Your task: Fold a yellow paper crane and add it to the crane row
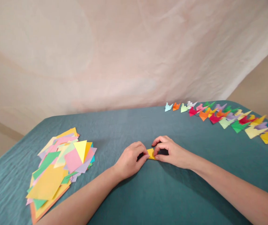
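Yellow paper [151, 153], one: well in from far edge of tabletop [124, 128]; between left hand [132, 157] and right hand [172, 152] (neither nearer; long axis part-hidden), both hands' fingers pinching it.

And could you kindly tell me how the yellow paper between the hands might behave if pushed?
The yellow paper is probably light, being small beside the left hand and right hand. Its straight edges suggest it might slide across the cloth rather than roll.

We saw smooth, matt paper in the yellow piece [151, 153], the loose sheets [47, 182] and the folded birds [225, 123]; our tablecloth [124, 125] was dull, faintly wrinkled fabric, and our backdrop [124, 56] looked like creased matt cloth.
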`<state>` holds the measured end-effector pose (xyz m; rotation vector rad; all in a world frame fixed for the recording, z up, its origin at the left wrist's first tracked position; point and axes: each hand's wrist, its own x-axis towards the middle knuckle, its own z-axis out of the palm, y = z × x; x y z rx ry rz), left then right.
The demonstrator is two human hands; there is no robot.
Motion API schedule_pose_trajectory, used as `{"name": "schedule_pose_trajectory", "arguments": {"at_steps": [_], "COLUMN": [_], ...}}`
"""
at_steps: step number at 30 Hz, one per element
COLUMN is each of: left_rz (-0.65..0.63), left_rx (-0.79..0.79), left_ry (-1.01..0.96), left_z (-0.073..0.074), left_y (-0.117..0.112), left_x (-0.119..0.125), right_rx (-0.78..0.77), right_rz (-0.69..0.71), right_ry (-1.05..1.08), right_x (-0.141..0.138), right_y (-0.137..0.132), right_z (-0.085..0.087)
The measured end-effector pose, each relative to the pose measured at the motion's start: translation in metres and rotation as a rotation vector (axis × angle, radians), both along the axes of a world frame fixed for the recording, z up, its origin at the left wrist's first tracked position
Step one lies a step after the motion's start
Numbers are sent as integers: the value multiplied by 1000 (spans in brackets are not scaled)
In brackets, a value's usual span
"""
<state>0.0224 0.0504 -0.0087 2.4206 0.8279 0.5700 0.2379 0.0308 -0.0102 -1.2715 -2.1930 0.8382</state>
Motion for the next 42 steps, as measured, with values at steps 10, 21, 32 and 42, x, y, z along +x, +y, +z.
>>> {"name": "schedule_pose_trajectory", "arguments": {"at_steps": [10, 21, 32, 42], "left_rz": [6, 6, -18, 19], "left_rx": [27, 52, 39, 89], "left_ry": [-12, -18, -7, -13], "left_z": [0, 0, 1, -3], "left_y": [-2, -2, -1, -3], "left_x": [2, 1, 1, 3], "right_rx": [24, 264, 436, 478], "right_rz": [67, 233, 263, 263], "right_ry": [9, -107, -206, -306], "right_x": [6, 8, 13, 11], "right_y": [0, -16, -36, -42], "right_z": [2, 15, -11, -11]}}
